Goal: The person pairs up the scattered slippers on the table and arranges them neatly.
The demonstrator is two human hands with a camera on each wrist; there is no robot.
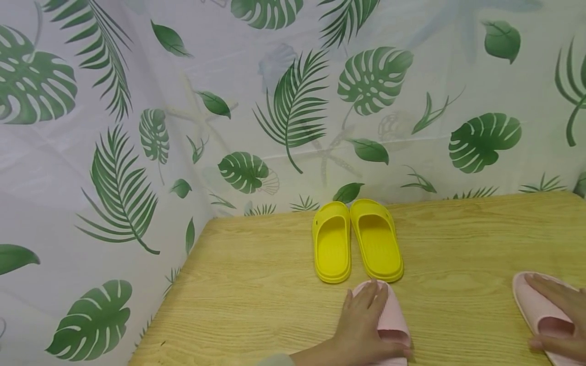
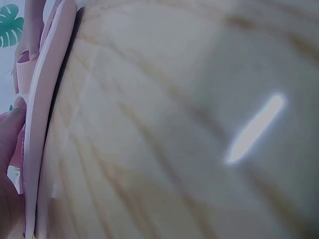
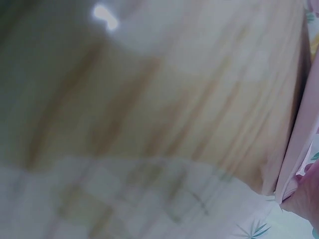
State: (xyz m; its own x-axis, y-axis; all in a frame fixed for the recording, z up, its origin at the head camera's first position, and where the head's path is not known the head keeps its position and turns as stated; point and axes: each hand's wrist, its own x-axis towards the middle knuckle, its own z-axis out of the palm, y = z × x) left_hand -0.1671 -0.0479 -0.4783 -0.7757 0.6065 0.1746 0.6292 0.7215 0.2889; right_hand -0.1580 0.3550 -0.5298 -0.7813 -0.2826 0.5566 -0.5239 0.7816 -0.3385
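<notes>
Two pink slippers lie apart on the wooden table, toes pointing toward the back. My left hand [image 1: 361,325] holds the left pink slipper [image 1: 394,311], its fingers laid over the upper and the thumb reaching across the foot opening. At the right edge of the head view, my right hand [image 1: 560,317] grips the right pink slipper [image 1: 526,300], fingers along the upper and thumb at the inner side. In the left wrist view the pale sole edge [image 2: 52,74] runs beside my thumb [image 2: 12,129]. Both heels are cut off or hidden in the head view.
A pair of yellow slippers [image 1: 331,254] stands side by side at the back of the table [image 1: 256,264], just beyond the left pink slipper's toe. A white leaf-patterned sheet [image 1: 293,168] hangs behind the table and along its left side.
</notes>
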